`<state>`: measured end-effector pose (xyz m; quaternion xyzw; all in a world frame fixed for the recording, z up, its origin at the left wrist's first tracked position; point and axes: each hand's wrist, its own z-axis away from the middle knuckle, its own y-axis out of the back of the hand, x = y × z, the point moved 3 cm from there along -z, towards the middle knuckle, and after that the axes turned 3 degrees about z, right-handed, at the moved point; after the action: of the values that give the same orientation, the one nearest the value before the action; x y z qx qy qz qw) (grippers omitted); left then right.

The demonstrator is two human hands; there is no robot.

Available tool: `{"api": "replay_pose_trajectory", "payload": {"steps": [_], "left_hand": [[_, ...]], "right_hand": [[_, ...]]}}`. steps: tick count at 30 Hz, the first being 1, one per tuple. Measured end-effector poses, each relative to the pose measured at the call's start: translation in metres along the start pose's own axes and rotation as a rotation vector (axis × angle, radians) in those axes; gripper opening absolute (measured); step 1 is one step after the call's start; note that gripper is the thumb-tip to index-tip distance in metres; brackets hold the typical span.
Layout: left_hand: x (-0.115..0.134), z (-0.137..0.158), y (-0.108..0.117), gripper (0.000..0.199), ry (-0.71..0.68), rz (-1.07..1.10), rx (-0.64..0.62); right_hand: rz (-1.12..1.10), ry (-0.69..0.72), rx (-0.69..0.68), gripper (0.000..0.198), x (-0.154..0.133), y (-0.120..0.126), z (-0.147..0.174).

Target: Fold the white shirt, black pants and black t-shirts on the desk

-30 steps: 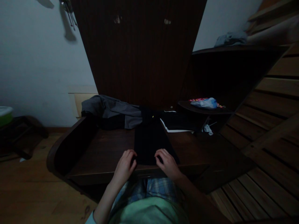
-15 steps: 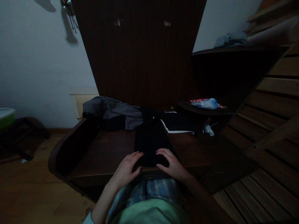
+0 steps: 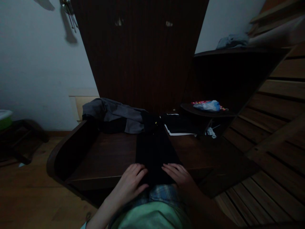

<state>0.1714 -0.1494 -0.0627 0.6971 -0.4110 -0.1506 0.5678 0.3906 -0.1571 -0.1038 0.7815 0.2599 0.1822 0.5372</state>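
A long black garment (image 3: 156, 152) lies lengthwise across the dark wooden bench, its near end over the front edge by my lap. Against its left edge rests my left hand (image 3: 132, 179), fingers on the cloth and thumb spread away. My right hand (image 3: 178, 175) lies on the right edge with fingers stretched over the cloth; its thumb is hidden. Both hands look open. At the garment's far end a grey-and-black garment (image 3: 114, 114) is heaped to the left. To the right lies a folded black cloth with white edging (image 3: 179, 124).
The bench (image 3: 107, 152) has a curved left armrest (image 3: 53, 162). A plastic packet (image 3: 207, 106) sits on a small shelf at right. Wooden slats (image 3: 278, 127) stand on the right. At far left, a green-and-white tub (image 3: 6, 119) rests on a dark stool (image 3: 22, 133).
Both hands have moved down toward my lap. The black garment's near end has come with them and now reaches over the bench's front edge.
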Motion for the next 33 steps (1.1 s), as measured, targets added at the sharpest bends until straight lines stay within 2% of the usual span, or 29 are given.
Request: {"api": "replay_pose_trajectory", "payload": {"steps": [3,7,13,17,21,25,29,33], "left_hand": [[-0.004,-0.005,-0.010,0.056,-0.003,0.019,-0.058],[-0.007,-0.006,-0.017,0.057,0.041,0.038,-0.132],[-0.013,-0.006,-0.004,0.056,0.053,0.131,-0.124],[-0.036,-0.012,0.002,0.044,0.187,0.046,-0.034],[-0.050,-0.016,0.006,0.028,0.171,0.030,0.026],[-0.050,-0.024,0.009,0.021,0.182,0.021,0.072],[-0.048,-0.032,0.009,0.018,0.224,-0.025,0.060],[-0.049,-0.032,0.009,0.021,0.262,-0.081,0.035]], "right_hand": [[0.010,0.029,0.022,0.054,0.002,0.001,-0.003],[0.009,0.032,0.046,0.055,0.002,0.001,-0.004],[-0.011,0.030,0.043,0.058,-0.001,0.000,0.000],[-0.061,0.017,0.059,0.051,-0.001,0.005,0.001],[-0.165,-0.052,0.040,0.033,-0.001,0.022,-0.008],[-0.287,-0.198,-0.007,0.018,-0.001,0.033,-0.035],[-0.276,-0.344,-0.049,0.016,-0.003,0.025,-0.059],[-0.306,-0.358,-0.099,0.013,-0.007,0.014,-0.063]]}}
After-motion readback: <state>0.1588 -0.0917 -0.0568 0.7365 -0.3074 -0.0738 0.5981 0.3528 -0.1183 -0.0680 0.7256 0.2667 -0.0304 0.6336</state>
